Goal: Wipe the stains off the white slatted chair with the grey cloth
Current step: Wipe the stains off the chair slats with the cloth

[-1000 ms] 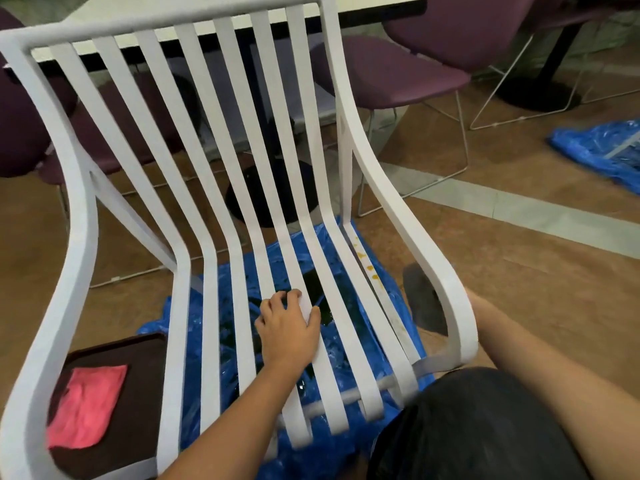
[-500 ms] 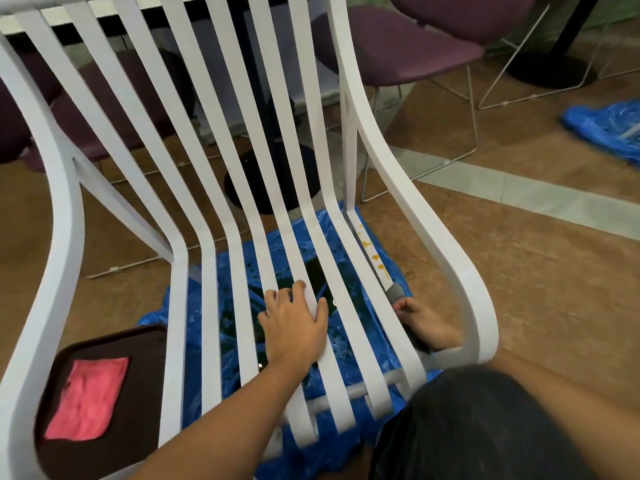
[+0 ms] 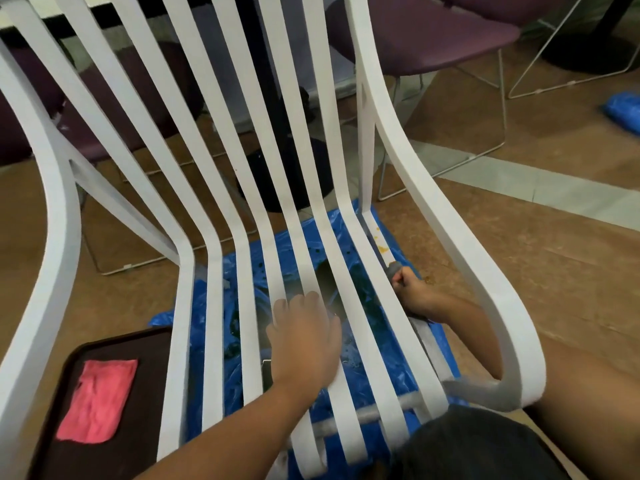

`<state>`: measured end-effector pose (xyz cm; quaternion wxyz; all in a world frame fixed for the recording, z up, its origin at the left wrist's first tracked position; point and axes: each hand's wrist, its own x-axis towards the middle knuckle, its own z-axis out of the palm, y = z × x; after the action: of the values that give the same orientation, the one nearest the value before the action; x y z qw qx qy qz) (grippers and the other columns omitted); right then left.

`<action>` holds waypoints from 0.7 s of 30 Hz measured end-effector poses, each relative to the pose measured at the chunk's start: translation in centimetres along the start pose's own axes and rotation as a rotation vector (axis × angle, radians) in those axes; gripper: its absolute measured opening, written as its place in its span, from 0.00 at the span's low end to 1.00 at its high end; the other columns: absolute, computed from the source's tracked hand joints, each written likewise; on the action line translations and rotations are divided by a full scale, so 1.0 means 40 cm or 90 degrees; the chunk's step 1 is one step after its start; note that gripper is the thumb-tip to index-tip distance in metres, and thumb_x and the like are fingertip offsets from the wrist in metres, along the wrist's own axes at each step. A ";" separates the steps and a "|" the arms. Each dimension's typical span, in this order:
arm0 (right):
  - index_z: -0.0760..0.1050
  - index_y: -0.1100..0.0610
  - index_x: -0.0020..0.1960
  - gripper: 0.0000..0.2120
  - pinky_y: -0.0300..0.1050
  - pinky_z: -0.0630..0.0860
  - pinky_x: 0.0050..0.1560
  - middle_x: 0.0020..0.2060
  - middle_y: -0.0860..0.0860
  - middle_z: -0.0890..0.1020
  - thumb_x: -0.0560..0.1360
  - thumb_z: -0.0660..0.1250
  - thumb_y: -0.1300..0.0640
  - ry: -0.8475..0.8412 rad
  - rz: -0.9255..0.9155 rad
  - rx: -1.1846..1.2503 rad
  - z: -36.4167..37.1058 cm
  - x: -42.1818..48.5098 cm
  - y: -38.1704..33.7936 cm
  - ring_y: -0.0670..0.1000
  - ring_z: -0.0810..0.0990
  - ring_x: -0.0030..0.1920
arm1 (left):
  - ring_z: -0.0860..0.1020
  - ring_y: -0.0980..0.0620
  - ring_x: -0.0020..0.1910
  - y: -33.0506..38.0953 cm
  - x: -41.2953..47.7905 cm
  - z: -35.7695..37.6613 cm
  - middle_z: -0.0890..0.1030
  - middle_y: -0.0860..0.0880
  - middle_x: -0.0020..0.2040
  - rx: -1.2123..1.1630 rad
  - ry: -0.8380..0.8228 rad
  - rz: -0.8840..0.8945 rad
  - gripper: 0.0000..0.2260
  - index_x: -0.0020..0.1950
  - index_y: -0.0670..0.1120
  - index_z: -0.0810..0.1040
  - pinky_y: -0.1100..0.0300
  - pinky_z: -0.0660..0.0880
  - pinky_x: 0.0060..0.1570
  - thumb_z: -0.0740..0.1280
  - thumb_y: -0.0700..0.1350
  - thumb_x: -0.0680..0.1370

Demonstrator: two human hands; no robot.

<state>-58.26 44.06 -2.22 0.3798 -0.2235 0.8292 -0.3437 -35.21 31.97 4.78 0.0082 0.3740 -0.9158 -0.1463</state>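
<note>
The chair is filling most of the view, its white slats running from the top edge down toward the person. Orange stains are showing on the chair's rightmost slat, just past the bend where back meets seat. The cloth is sitting on that same slat, right below the stains and touching it. The right hand is reaching in between the slat and the chair's right arm, its fingers curling round the cloth and pinching it against the slat. The left hand is lying palm down on the chair's middle seat slats, fingers fairly straight and close together, gripping nothing.

A crumpled blue sheet is lying on the floor under the chair's seat, showing through the gaps. A dark tray is sitting under the chair's left front part, carrying a pink rag. Behind the chair's back, a black pedestal is standing, and a purple seat is standing beyond the chair's right arm.
</note>
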 end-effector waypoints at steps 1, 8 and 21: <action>0.63 0.58 0.52 0.02 0.36 0.68 0.35 0.40 0.51 0.70 0.84 0.54 0.63 0.005 -0.001 -0.004 -0.003 0.032 -0.007 0.46 0.67 0.38 | 0.58 0.45 0.75 0.000 -0.001 -0.001 0.67 0.54 0.72 -0.002 -0.003 0.000 0.24 0.73 0.55 0.62 0.43 0.66 0.69 0.53 0.63 0.81; 0.65 0.56 0.51 0.03 0.45 0.67 0.38 0.39 0.52 0.71 0.81 0.55 0.63 0.048 -0.011 -0.010 -0.021 0.208 -0.072 0.52 0.70 0.41 | 0.54 0.47 0.76 -0.004 0.002 0.000 0.64 0.57 0.73 -0.004 -0.023 0.000 0.24 0.73 0.57 0.59 0.44 0.64 0.71 0.51 0.64 0.80; 0.67 0.53 0.48 0.07 0.32 0.63 0.37 0.41 0.51 0.71 0.81 0.59 0.64 0.074 -0.034 -0.027 -0.063 0.390 -0.159 0.48 0.70 0.40 | 0.48 0.50 0.78 0.004 0.008 -0.003 0.62 0.61 0.74 -0.021 -0.048 -0.026 0.26 0.74 0.61 0.57 0.44 0.61 0.74 0.46 0.67 0.77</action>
<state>-69.08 30.98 -3.75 0.3171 -0.2337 0.8506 -0.3484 -35.55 31.81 4.92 -0.0232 0.3865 -0.9052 -0.1753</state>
